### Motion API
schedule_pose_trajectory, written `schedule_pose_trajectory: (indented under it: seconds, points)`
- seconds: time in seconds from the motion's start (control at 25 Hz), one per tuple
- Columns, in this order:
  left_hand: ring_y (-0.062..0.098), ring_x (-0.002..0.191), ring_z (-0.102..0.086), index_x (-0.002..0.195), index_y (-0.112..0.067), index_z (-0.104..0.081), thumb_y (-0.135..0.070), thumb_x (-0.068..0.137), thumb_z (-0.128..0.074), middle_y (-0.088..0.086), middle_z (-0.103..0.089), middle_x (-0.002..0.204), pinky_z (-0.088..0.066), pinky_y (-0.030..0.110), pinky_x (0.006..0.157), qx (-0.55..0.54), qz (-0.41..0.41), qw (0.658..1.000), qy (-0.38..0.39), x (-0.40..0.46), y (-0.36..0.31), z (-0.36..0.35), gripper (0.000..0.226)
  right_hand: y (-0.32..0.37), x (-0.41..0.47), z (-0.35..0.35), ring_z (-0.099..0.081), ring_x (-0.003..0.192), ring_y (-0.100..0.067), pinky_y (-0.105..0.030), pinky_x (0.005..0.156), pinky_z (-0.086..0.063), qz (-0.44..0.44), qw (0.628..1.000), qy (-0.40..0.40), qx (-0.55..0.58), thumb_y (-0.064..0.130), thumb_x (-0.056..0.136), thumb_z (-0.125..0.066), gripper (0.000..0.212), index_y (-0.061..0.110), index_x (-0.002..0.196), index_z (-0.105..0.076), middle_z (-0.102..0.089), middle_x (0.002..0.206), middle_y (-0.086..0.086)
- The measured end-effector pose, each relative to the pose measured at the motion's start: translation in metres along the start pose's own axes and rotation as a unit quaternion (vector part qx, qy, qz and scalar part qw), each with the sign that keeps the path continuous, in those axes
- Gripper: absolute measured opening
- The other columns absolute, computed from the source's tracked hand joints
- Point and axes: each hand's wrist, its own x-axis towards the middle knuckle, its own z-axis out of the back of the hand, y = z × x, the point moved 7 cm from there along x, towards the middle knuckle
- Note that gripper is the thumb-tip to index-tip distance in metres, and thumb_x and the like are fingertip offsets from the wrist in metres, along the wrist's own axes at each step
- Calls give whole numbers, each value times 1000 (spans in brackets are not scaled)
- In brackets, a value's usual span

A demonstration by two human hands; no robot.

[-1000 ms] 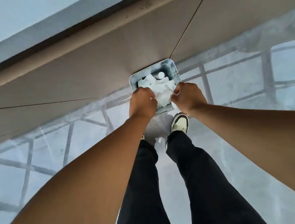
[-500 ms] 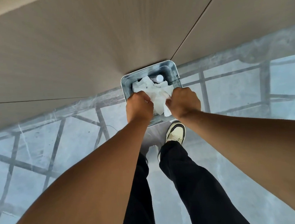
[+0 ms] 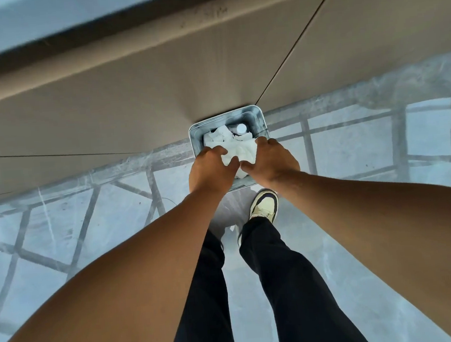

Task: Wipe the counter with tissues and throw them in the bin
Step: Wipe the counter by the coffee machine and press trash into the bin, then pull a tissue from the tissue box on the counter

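Observation:
A small grey rectangular bin (image 3: 258, 118) stands on the floor against the base of the beige counter front. Crumpled white tissues (image 3: 240, 147) fill it, beside a small white round cap. My left hand (image 3: 211, 169) and my right hand (image 3: 269, 160) hover over the bin's near half with fingers spread, thumbs nearly meeting above the tissues. The fingertips rest on or just over the white wad; neither hand is closed around it. The bin's near rim is hidden under my hands.
The beige panelled counter front (image 3: 130, 97) rises behind the bin, with its top edge (image 3: 98, 40) above. My legs in black trousers and one cream shoe (image 3: 264, 204) stand right before the bin on a glossy grey floor (image 3: 60, 226) that mirrors a window grid.
Both fists, earlier clenched on the tissues over the bin, have opened with fingers spread. The tissues now lie in the bin. The camera has tilted up, showing the counter edge again.

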Motion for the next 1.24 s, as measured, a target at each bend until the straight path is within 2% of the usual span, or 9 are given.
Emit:
schedule_pose_trajectory:
  seconds: [0.16, 0.32, 0.44, 0.56, 0.76, 0.92, 1.0, 1.08, 1.24]
  points:
    - [30, 114, -63, 132, -17, -62, -43, 94, -59, 8, -61, 134, -56, 41, 93, 32, -28, 999, -9, -37, -26, 45, 46, 15, -36, 44, -53, 124, -33, -45, 96, -51, 15, 999, 35, 5, 52, 89, -60, 72, 16, 145, -34, -50, 137, -13]
    - [33, 119, -59, 137, -15, -55, -43, 93, -59, 10, -55, 136, -54, 43, 95, 87, -58, 994, 0, -73, -55, 100, 52, 36, -78, 103, -53, 123, -33, -47, 98, -50, 62, 997, 23, 31, 52, 90, -56, 68, 16, 143, -36, -52, 137, -12]
    - [35, 116, -58, 133, -12, -53, -41, 92, -59, 12, -54, 130, -53, 46, 95, 125, -82, 989, 8, -106, -72, 139, 51, 45, -113, 139, -51, 126, -32, -47, 100, -48, 77, 996, 20, 46, 53, 88, -57, 68, 19, 144, -36, -49, 142, -10]
    - [36, 112, -59, 128, -11, -54, -43, 92, -58, 13, -55, 125, -52, 47, 95, 143, -83, 986, -6, -137, -81, 173, 48, 51, -149, 168, -46, 132, -33, -47, 106, -45, 72, 997, 8, 39, 59, 88, -55, 75, 19, 147, -31, -43, 148, -12]
    - [36, 119, -56, 131, -12, -53, -45, 94, -56, 14, -54, 130, -47, 45, 98, 148, -111, 983, -10, -178, -101, 205, 50, 58, -201, 199, -42, 137, -34, -46, 107, -42, 20, 996, -15, 85, 67, 87, -48, 84, 21, 152, -22, -33, 156, -12]
    - [36, 121, -56, 131, -10, -54, -41, 95, -56, 16, -57, 132, -49, 46, 100, 172, -203, 964, 5, -193, -141, 218, 47, 51, -231, 228, -41, 137, -34, -47, 110, -40, 4, 994, -57, 94, 62, 88, -50, 83, 19, 153, -20, -30, 157, -12]
    - [35, 121, -57, 132, -10, -53, -44, 96, -54, 15, -56, 134, -51, 45, 97, 197, -234, 952, 7, -194, -168, 226, 49, 42, -242, 244, -42, 136, -33, -46, 108, -41, -6, 993, -84, 89, 60, 89, -49, 81, 20, 153, -19, -29, 158, -10]
    - [35, 119, -57, 131, -10, -53, -46, 96, -53, 14, -54, 132, -53, 44, 90, 234, -260, 937, -7, -199, -198, 233, 50, 28, -256, 260, -42, 135, -33, -48, 109, -41, -19, 990, -106, 96, 60, 89, -48, 80, 20, 153, -19, -29, 158, -10]
    - [35, 117, -57, 132, -10, -52, -45, 95, -53, 14, -55, 127, -52, 45, 91, 264, -331, 905, -38, -210, -259, 241, 51, -2, -276, 297, -38, 139, -34, -48, 112, -36, -41, 982, -153, 101, 64, 89, -47, 83, 17, 153, -21, -30, 157, -12]
